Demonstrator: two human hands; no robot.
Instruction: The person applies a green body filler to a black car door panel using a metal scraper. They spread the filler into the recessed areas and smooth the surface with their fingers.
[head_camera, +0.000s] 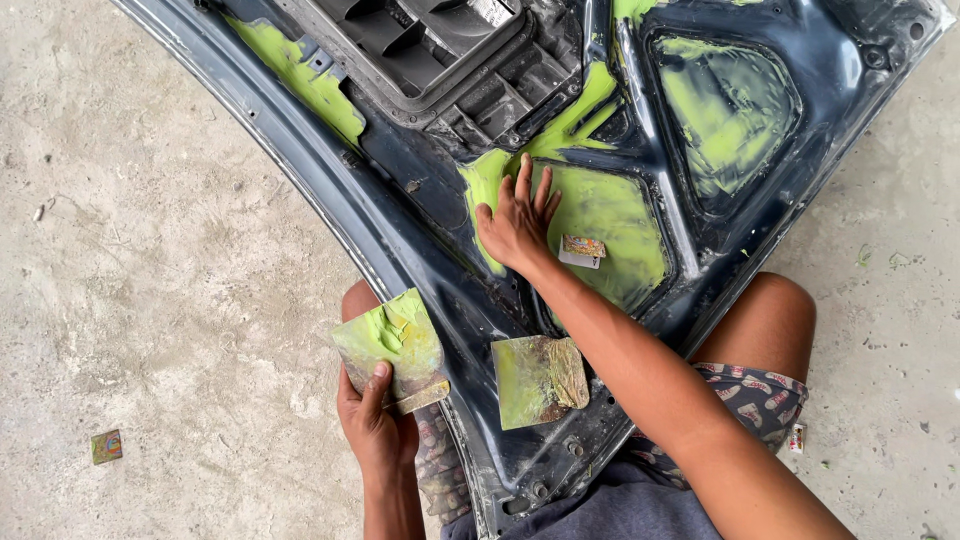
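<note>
My left hand (375, 420) grips a square board (393, 345) smeared with a lump of yellow-green filler, held over my left knee. My right hand (517, 220) lies flat, fingers spread, on a green-filled recess of the dark car hood panel (420, 225) that rests across my lap. It holds nothing. A second smeared square board (538, 378) lies on the panel near my body. A small card-like spreader (581, 250) sits on the green patch just right of my right wrist.
The panel has several yellow-green filler patches (725, 105) and a black vent grille (420, 40) at its top. Bare concrete floor (150, 250) surrounds it. A small square scrap (106, 446) lies on the floor at left.
</note>
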